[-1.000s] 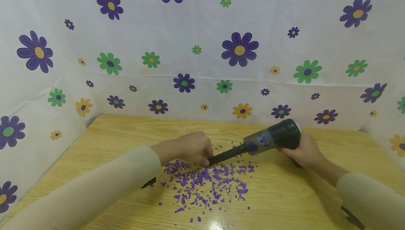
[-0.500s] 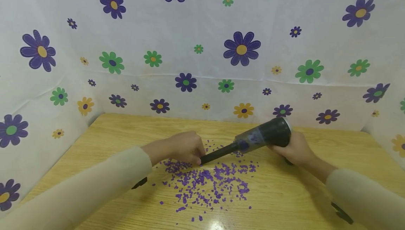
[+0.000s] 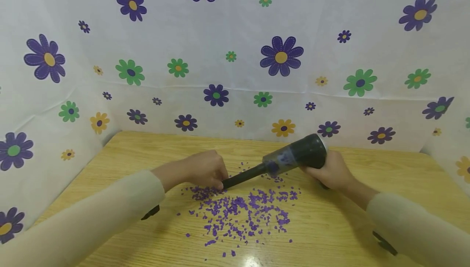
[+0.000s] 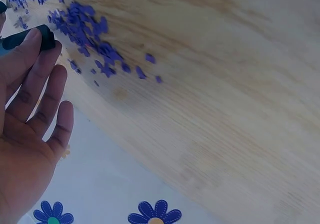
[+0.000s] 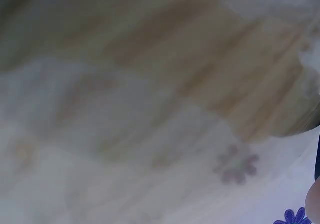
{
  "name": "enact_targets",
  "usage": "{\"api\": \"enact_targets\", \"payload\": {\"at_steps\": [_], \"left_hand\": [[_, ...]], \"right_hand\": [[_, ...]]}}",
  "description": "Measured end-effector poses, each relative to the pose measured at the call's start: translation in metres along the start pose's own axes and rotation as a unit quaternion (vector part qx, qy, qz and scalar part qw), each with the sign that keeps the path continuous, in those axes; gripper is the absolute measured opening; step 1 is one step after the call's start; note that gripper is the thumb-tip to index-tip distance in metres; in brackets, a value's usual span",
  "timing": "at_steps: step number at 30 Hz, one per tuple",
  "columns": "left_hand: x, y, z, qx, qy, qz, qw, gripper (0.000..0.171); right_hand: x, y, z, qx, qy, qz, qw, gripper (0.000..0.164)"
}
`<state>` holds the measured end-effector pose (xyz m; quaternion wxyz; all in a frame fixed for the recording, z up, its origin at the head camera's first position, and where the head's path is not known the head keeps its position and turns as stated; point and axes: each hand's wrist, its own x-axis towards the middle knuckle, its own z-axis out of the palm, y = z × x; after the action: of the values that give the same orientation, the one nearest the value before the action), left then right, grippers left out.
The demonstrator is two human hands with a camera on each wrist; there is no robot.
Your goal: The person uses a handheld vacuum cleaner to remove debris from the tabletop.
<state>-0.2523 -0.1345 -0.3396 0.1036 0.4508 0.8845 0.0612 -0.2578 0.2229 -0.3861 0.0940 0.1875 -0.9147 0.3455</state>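
A black handheld vacuum cleaner (image 3: 310, 151) with a clear dust chamber (image 3: 280, 161) slants over the table in the head view. My right hand (image 3: 332, 172) grips its handle on the right side. At the lower left end, my left hand (image 3: 205, 170) pinches the tip of the narrow black nozzle (image 3: 245, 175). Thumb and forefinger meet on that nozzle tip (image 4: 47, 37) in the left wrist view, the other fingers spread loosely. Purple paper-like scraps (image 3: 235, 206) lie scattered under and in front of the nozzle. Purple bits also show inside the chamber.
The wooden table (image 3: 341, 234) carries everything. A white cloth (image 3: 235, 26) printed with flowers hangs behind it and along both sides. The right wrist view is mostly blurred wood and cloth, with a bit of hand at its right edge.
Both hands and the vacuum cleaner have shifted left together, bringing the nozzle tip over the left cluster of scraps. The hold of each hand looks the same.
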Motion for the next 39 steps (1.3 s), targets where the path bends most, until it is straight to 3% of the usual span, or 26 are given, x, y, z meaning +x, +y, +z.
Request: {"api": "enact_targets", "payload": {"at_steps": [10, 16, 33, 39], "left_hand": [[-0.015, -0.010, 0.002, -0.012, -0.001, -0.002, 0.9999, 0.010], [-0.024, -0.014, 0.004, -0.019, 0.002, -0.017, 0.9997, 0.005], [-0.054, -0.027, 0.000, -0.043, -0.007, -0.057, 0.9974, 0.010], [-0.057, -0.033, -0.002, -0.040, 0.001, -0.065, 0.9971, 0.011]], "right_hand": [[0.008, -0.011, 0.013, 0.014, -0.016, 0.004, 1.000, 0.037], [0.012, -0.017, 0.019, 0.024, -0.021, -0.011, 0.999, 0.043], [0.023, -0.039, 0.040, 0.035, -0.038, -0.025, 0.998, 0.037], [0.023, -0.044, 0.042, 0.037, -0.035, -0.023, 0.998, 0.041]]}}
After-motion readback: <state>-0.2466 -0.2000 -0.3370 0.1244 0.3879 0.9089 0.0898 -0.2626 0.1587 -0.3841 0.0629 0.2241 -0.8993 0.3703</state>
